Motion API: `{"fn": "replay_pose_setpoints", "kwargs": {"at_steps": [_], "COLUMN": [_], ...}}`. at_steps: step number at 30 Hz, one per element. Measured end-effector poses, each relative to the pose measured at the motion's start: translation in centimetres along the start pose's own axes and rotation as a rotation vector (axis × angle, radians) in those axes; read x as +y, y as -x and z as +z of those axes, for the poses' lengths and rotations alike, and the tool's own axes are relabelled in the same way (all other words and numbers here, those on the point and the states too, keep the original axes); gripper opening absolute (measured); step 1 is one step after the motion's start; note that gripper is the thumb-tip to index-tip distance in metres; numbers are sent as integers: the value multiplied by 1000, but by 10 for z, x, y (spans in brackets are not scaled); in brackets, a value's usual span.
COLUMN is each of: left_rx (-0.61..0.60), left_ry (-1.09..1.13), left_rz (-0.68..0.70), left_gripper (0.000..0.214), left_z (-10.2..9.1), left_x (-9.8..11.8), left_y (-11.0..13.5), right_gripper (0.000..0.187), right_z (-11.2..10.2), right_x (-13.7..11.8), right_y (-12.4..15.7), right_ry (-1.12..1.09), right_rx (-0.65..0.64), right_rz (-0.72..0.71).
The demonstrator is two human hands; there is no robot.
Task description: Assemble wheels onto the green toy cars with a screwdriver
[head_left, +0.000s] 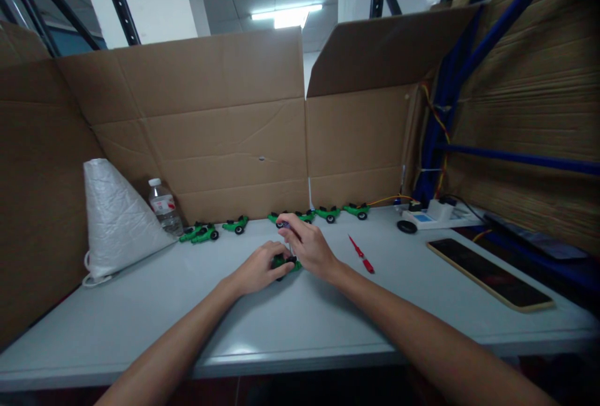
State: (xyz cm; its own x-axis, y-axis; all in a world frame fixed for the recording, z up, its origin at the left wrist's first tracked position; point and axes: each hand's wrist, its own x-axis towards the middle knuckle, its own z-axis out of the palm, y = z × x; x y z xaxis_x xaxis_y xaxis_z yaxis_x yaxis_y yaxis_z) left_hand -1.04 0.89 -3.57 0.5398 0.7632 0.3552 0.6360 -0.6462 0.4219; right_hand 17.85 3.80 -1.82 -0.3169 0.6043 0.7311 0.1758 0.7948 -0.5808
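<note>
In the middle of the table, my left hand (260,267) is closed around a small green toy car (283,262) with black parts. The hand hides much of the car's left side. My right hand (307,245) grips a screwdriver (284,225) from above. Its thin shaft points down at the top of the car, though fingers cover most of the handle. To the right of my right hand lies a red pen-like tool (362,255) with a thin tip.
Several green toy cars (327,213) line the back of the table (187,325) before a cardboard wall (225,143). A silvery bag (119,225) and a water bottle (164,206) stand left. To the right are a phone (490,273), a power strip (438,215) and a black ring (407,227).
</note>
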Motion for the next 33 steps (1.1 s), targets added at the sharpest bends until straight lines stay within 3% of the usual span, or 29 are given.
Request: {"fn": "replay_pose_setpoints", "kwargs": {"at_steps": [7,11,17,23,29,31,33], "left_rx": [-19,-16,-10,-83,-88,-82,-72], "left_ry": [-31,-17,0,26,41,48,46], "left_rz": [-11,-11,-12,1,23,33,35], "left_gripper": [23,23,23,28,32,32,31], "left_z": [-3,-1,0,-3,-3,-1,0], "left_x": [3,2,2,9,8,7,5], "left_y": [1,1,2,3,4,4,3], "right_gripper": [37,41,35,43,50,49,46], "right_z": [2,3,2,5,2,4,9], "right_x": [1,2,-8,-5,5,8,8], "right_y": [-3,-3,-1,-4,-4,0,5], "right_ry": [-371,-403,-376,-590,-696,-645,-526], "right_rx": [59,108,77,-146,-204,-126,55], "right_rz": [214,281,283,330,334,344,355]}}
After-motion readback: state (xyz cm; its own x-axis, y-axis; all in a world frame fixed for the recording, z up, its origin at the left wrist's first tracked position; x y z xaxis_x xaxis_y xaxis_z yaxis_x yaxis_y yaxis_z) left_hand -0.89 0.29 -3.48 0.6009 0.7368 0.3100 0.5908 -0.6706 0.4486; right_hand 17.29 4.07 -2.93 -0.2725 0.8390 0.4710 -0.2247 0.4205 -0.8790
